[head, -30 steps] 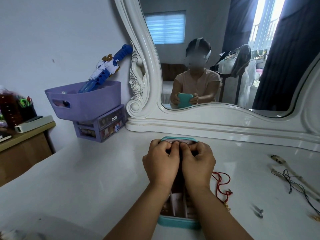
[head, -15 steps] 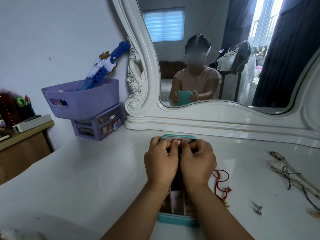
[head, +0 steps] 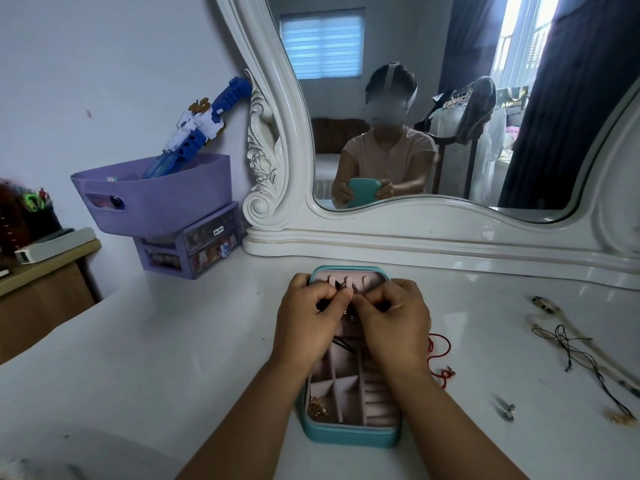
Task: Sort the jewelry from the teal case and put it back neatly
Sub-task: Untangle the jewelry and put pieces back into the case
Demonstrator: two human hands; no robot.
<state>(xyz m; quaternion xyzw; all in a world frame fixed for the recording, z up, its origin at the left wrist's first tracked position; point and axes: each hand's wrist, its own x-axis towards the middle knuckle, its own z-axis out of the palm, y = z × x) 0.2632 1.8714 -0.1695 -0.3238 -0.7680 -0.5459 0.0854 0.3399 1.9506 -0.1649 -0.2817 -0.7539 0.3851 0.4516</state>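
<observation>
The teal case (head: 349, 435) lies open on the white dresser top, its pink lid upright at the far end. My left hand (head: 306, 317) and my right hand (head: 393, 318) meet over the lid's hooks, each pinching an end of a thin dark necklace (head: 348, 291) with small charms hanging between them. A gold piece (head: 317, 407) lies in the near left compartment. The case's middle is hidden behind my hands.
A red cord bracelet (head: 440, 358) lies just right of the case. Black cords (head: 575, 348), a beaded strand (head: 547, 306) and a small earring (head: 507, 408) lie at the right. A purple bin (head: 152, 199) on small drawers (head: 194, 251) stands at the left, beside the mirror frame (head: 277, 168).
My hands have parted slightly, and the lid's hooks and the necklace charms now show between my fingers. The view has shifted a little.
</observation>
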